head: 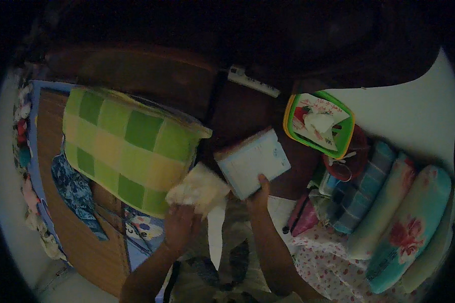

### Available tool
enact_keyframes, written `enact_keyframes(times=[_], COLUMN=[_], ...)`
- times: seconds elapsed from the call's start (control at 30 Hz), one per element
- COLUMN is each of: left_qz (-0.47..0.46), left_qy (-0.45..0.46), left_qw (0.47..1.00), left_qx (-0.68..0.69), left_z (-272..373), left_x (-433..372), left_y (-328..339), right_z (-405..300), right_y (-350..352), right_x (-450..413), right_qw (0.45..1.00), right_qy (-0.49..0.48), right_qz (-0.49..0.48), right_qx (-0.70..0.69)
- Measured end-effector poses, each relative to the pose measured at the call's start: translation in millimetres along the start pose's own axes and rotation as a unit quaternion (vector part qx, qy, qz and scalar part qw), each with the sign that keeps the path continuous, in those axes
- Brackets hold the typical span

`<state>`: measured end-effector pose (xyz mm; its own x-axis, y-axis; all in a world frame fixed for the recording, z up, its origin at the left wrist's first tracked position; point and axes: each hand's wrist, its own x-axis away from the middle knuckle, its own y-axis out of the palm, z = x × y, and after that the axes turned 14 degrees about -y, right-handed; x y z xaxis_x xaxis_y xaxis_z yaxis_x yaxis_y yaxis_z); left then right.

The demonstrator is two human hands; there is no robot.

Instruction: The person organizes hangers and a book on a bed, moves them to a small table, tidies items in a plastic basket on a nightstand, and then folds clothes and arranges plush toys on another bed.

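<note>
My left hand point(182, 224) grips a crumpled pale yellow cloth point(201, 187), bunched up just beyond the fingers. In my right hand point(258, 195) is a flat white book or box point(252, 163) with faint printing and a brownish far edge, held at its near corner with the thumb on top. Cloth and white item are close together, above my lap. To the left, a green and yellow checked pillow or cushion point(129, 147) reaches almost to the cloth. The view is dim, so fine detail is hard to make out.
A white power strip point(253, 81) lies on the dark surface ahead. At right, a green and yellow basket point(349, 132) holds a tissue pack, above a red container point(358, 151). Folded bedding point(405, 231) and a pink pouch point(303, 216) lie nearby. A blue patterned fabric item point(74, 189) rests left.
</note>
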<state>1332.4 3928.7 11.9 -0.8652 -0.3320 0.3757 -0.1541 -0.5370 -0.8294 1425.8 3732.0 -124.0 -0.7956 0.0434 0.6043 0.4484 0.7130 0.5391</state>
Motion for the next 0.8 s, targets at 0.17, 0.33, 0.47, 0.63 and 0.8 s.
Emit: enact_keyframes(times=[0.17, 0.33, 0.47, 0.63, 0.8], left_qz=[-0.081, -0.164, -0.232, -0.158, -0.044], left_qy=[-0.044, -0.104, -0.133, -0.057, -0.039], left_qw=[0.995, 0.979, 0.961, 0.98, 0.995], left_qx=[0.021, -0.065, -0.066, -0.104, 0.085], left_z=[-38.5, -72.4, -61.9, -88.0, -47.6], left_x=[52.7, 82.2, 71.1, 79.1, 45.2], left_y=[-4.5, 20.7, -0.9, 6.7, -31.3], right_z=[34.8, 47.3, 52.2, 50.0, 17.6], right_y=[79.9, 121.9, 134.3, 147.2, 126.2], right_x=[-25.4, -53.0, -75.9, -96.5, -91.6], right_qw=[0.986, 0.979, 0.975, 0.987, 0.996], right_qy=[-0.134, -0.129, -0.144, -0.086, 0.001], right_qz=[0.052, 0.081, 0.103, 0.1, 0.074], right_qx=[-0.082, -0.135, -0.13, -0.092, 0.046])
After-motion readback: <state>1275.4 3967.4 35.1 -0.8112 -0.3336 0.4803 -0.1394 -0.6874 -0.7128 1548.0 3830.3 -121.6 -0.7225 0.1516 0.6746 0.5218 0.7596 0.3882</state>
